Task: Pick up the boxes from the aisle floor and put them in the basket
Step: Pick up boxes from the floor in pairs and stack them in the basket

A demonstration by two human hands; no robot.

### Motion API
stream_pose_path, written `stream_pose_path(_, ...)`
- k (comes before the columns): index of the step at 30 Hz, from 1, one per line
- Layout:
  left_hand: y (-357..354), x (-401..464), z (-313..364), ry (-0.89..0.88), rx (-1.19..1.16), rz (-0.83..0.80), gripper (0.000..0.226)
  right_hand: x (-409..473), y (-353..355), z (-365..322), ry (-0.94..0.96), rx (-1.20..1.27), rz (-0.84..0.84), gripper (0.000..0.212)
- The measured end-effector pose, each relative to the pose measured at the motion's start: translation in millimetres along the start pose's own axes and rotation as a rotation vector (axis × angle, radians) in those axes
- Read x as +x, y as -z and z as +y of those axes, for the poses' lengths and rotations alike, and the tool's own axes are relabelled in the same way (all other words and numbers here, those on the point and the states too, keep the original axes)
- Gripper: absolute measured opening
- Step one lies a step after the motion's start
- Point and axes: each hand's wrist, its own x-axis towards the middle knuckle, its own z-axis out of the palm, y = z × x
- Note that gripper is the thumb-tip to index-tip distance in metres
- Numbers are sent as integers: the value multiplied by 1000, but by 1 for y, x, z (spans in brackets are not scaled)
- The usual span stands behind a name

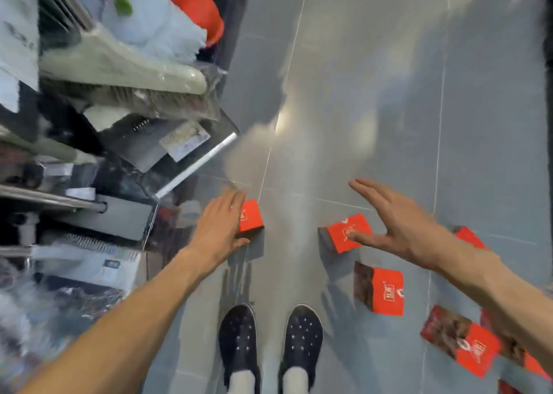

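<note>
Several red boxes lie scattered on the grey tiled aisle floor. My left hand (220, 229) reaches down onto the left side of one small red box (251, 218), fingers spread around it, thumb under its near edge. My right hand (398, 223) hovers open above another red box (341, 235), its thumb over the box's top face and its fingers spread wide. Nearer my feet lie a third box (384, 295) and a fourth one (460, 339); more red boxes show partly behind my right forearm. No basket is in view.
Store shelves (89, 160) packed with brushes, cloths and wrapped goods line the left side. My two dark shoes (269, 342) stand at the bottom centre. The glossy floor (389, 94) stretches ahead down the aisle.
</note>
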Motion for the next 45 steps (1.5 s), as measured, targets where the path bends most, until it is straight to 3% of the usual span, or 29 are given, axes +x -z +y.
stream_pose_path(4, -108, 33, -35, 65, 73, -57, 121, 0, -100, 45, -42, 52, -5, 93)
stream_pose_path(9, -163, 50, -49, 90, 132, -15, 106, -27, -155, 58, -67, 86, -59, 91)
stream_pose_path(13, -143, 42, -45, 83, 54, 12, 92, -39, -156, 56, -85, 74, -91, 90)
stream_pose_path(20, -82, -3, -21, -74, -102, -58, 98, -7, -147, 70, -32, -97, -186, 96)
stream_pose_path(26, -96, -21, -25, -158, -180, -55, 94, 24, -185, 109, -13, -244, -283, 113)
stream_pose_path(31, -124, -26, -36, -115, -219, -22, 96, 37, -215, 121, -3, -307, -211, 92)
stream_pose_path(38, -71, -27, -24, -112, -219, -28, 96, 19, -158, 72, -98, -145, -53, 87)
stream_pose_path(45, 138, -53, 24, -119, -195, 88, 97, -8, 54, -35, -100, -34, 119, 92)
